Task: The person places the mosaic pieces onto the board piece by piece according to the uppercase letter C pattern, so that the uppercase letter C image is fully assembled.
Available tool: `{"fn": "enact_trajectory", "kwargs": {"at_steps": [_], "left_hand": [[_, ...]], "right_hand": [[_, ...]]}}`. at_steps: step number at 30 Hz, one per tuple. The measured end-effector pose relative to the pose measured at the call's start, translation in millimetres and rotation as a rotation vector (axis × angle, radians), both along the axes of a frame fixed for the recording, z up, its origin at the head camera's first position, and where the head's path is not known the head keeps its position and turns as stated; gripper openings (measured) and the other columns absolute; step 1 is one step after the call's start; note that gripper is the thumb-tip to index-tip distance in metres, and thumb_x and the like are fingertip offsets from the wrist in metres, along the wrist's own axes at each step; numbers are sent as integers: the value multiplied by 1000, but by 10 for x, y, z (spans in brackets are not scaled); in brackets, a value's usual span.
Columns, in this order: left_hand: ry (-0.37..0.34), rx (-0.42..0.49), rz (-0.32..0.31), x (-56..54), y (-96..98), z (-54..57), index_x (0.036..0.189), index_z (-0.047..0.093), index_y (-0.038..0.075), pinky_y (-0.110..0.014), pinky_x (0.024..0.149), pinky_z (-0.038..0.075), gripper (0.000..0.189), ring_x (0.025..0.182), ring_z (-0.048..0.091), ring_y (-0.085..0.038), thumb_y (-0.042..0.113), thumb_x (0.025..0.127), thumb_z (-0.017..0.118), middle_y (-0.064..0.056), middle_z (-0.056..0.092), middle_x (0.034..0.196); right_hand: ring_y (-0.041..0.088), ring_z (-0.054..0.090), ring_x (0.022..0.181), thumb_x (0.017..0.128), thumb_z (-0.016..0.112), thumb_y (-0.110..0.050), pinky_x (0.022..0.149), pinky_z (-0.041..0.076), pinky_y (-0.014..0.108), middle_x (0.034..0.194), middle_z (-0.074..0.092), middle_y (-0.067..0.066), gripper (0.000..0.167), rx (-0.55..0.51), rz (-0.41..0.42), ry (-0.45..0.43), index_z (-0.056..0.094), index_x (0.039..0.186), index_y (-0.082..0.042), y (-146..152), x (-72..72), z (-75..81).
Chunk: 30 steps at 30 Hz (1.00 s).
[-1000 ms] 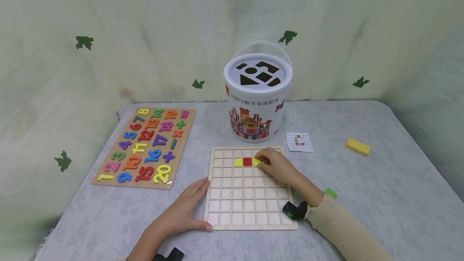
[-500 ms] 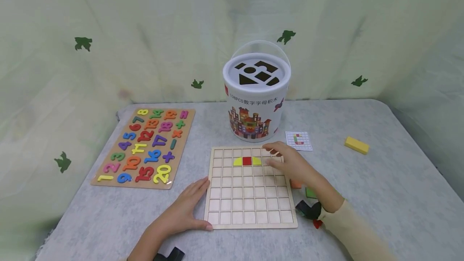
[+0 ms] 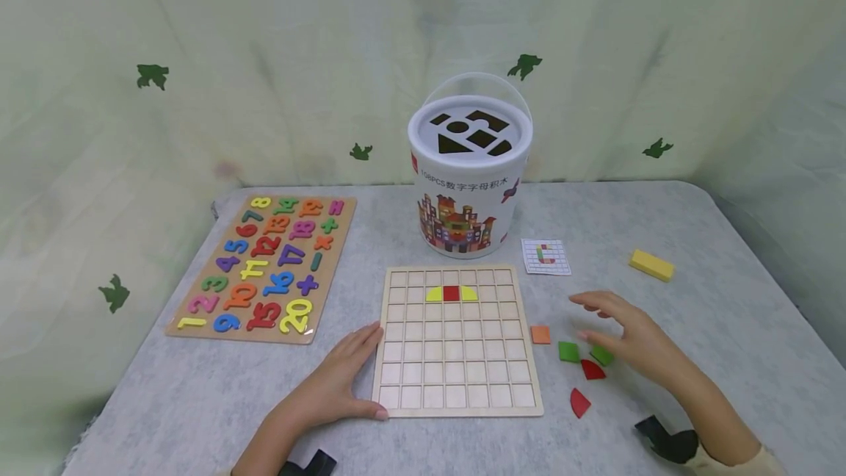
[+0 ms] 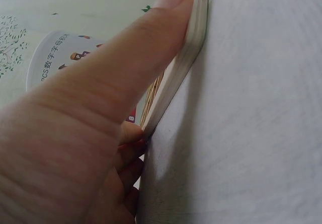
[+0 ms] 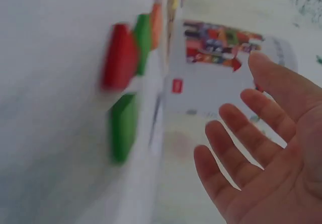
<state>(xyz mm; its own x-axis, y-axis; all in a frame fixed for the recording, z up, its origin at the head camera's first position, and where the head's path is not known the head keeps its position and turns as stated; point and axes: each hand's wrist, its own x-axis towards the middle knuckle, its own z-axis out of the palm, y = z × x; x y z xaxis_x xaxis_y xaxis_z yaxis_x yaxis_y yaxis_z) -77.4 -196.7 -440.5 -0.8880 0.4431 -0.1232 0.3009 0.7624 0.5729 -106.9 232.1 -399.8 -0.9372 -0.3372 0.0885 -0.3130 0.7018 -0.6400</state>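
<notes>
My left hand [image 3: 330,380] rests at the left side of a wooden grid board [image 3: 456,411], thumb and fingertips against its edge. In the left wrist view the thumb [image 4: 136,58] lies along the board's pale edge [image 4: 188,58]. Near the top of the grid, a red square tile [image 3: 451,293] sits between two yellow quarter-round tiles [image 3: 434,294]. My right hand [image 3: 637,336] hovers, fingers spread and holding nothing, by the loose tiles right of the board: an orange square [image 3: 540,335], two green tiles [image 3: 568,352] and two red quarter-rounds [image 3: 579,403]. The right wrist view shows its bare palm [image 5: 271,168].
A white lidded bucket [image 3: 468,189] with shape holes stands behind the board. A small pattern card [image 3: 546,258] lies to its right, and a yellow block [image 3: 651,265] farther right. The number puzzle board [image 3: 264,270] is at the left.
My right hand lets go of the right yellow tile on the grid and moves right and toward me, uncovering the loose tiles. The left hand stays put.
</notes>
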Motion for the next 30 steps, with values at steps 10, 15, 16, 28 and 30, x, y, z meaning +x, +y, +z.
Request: {"fn": "enact_trajectory", "kwargs": {"at_steps": [10,15,16,28,30], "left_hand": [[-2,3,-2,6,-5,-2,143,21,9,-47,104,19,117,133,12,-25,67,53,69,-4,16,148],[4,4,-8,3,-5,-21,143,21,9,-47,104,18,118,133,13,-25,67,53,69,-4,16,148],[6,3,-9,2,-5,-23,143,21,9,-47,104,18,118,133,13,-25,67,53,69,-4,16,148],[2,-3,-7,-7,-2,-20,144,21,9,-47,104,18,118,133,13,-25,68,53,69,-4,17,148],[4,-5,-8,-10,-4,-21,144,21,9,-47,104,18,118,133,13,-25,68,53,69,-4,17,148]], "right_hand": [[26,50,105,77,70,-14,84,45,43,118,54,7,45,43,-15,-239,56,119,-10,303,169,-268],[27,50,104,74,72,-9,84,46,42,113,56,6,41,74,-17,-243,59,114,-10,317,180,-295],[25,51,101,74,72,-9,83,47,40,111,56,5,40,86,-17,-237,60,112,-10,324,178,-300],[18,52,89,74,73,-15,77,49,36,100,56,1,34,170,-72,-166,60,105,-9,247,123,-246],[19,53,90,74,73,-16,77,49,37,102,56,1,36,154,-63,-125,60,107,-9,188,108,-208]]}}
